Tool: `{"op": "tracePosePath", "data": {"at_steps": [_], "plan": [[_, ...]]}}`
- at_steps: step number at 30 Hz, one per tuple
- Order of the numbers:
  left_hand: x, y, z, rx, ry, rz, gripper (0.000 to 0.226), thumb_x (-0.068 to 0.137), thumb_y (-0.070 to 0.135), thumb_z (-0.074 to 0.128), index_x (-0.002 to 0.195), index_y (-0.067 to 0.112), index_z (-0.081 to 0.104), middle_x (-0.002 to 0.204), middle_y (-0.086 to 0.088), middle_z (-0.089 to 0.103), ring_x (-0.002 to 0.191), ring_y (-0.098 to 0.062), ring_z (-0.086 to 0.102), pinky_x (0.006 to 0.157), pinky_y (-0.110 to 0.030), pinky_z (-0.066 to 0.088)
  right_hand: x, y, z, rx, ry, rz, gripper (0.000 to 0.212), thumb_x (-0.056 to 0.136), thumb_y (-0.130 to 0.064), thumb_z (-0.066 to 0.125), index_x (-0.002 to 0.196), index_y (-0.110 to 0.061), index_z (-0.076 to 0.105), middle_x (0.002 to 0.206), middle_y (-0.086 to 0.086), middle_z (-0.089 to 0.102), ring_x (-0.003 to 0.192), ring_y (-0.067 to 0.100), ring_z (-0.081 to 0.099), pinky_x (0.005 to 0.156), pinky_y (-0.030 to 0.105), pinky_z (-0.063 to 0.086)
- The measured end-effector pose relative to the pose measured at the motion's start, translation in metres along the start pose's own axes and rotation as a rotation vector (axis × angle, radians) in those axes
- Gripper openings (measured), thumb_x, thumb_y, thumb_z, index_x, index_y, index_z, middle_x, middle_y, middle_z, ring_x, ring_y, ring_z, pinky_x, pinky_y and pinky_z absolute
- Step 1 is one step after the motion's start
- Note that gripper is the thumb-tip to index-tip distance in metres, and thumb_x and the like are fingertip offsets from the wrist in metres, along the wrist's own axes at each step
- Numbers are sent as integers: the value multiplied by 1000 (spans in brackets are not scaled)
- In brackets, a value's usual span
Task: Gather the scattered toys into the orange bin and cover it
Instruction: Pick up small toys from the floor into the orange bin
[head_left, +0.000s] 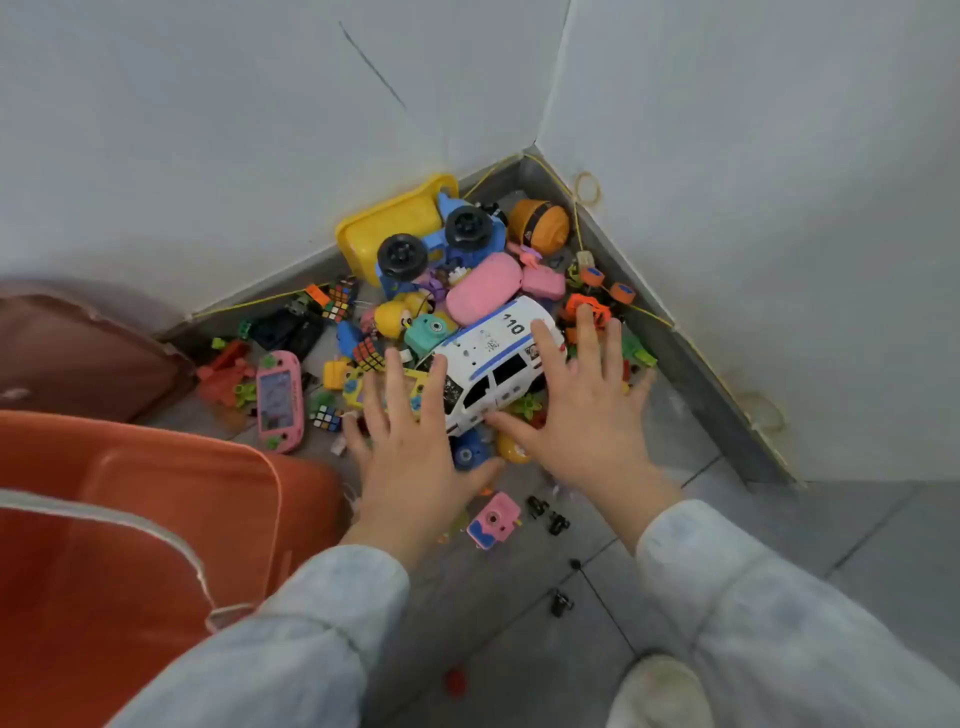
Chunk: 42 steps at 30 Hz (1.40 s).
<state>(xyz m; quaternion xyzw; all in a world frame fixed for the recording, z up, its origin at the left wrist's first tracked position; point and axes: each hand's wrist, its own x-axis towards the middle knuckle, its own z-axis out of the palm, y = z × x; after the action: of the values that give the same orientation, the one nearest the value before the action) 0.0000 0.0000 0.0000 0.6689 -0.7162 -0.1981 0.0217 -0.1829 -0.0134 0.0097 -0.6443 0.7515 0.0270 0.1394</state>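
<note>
Reaching with both palms spread flat, I have my left hand (410, 441) and right hand (587, 410) hovering over the white police car (498, 358); fingers splayed, neither clasping anything, though the right fingertips look close to the roof. The car sits at 12 o'clock from my wrists, nose toward 7, on top of smaller pieces. I judge it the step in hand: take it by its 2 long sides, left palm at the bonnet end, right at the tail, and lift level so the blocks under it do not scatter further.

Around it, the pink case (483, 288) lies at 12, the teal toy camera (431, 332) at 11, the pink handheld game (279, 400) at 9 and the pink toy camera (493, 519) at 6. The orange bin (130, 519) stands at 8 o'clock, mouth open, just beside my left sleeve, so the carry is a short swing leftward. No cover can be picked out for certain.
</note>
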Motion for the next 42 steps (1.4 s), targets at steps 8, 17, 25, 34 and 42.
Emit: {"op": "tracePosePath", "data": {"at_steps": [8,17,25,34,42], "plan": [[-43,-24,88,-81,-209,-356,143,56,95,50,151,16,-21,160,-19,-21,147,-48,-12,111,-72,13,-46,57,83,6,-239,149,119,57,-102,30,150,-47,-20,163,2,-26,147,37,-27,105,82,9],[-48,-37,114,109,-210,-136,120,60,91,46,152,22,12,157,-14,17,144,-35,19,102,-68,27,-56,51,121,44,-278,127,118,56,-101,40,151,-50,-10,165,2,-12,146,39,-26,106,75,24],[-35,-28,121,194,-178,114,105,62,80,49,151,42,10,141,-14,31,124,-35,37,87,-52,39,-50,39,126,41,-255,-51,107,60,-89,56,149,-55,7,162,3,4,147,42,-1,97,64,39],[-37,-38,123,100,-185,110,66,61,50,71,122,42,47,116,-4,42,96,-31,42,74,-43,50,-51,14,127,82,-269,-187,44,77,-34,68,117,-30,49,127,6,39,130,36,26,75,40,53],[-42,-43,88,-126,-160,26,48,63,39,68,107,32,52,115,-1,34,98,-29,39,83,-37,44,-49,7,112,202,-150,-214,38,75,-21,67,112,-24,56,120,10,42,118,34,31,89,46,46]]}}
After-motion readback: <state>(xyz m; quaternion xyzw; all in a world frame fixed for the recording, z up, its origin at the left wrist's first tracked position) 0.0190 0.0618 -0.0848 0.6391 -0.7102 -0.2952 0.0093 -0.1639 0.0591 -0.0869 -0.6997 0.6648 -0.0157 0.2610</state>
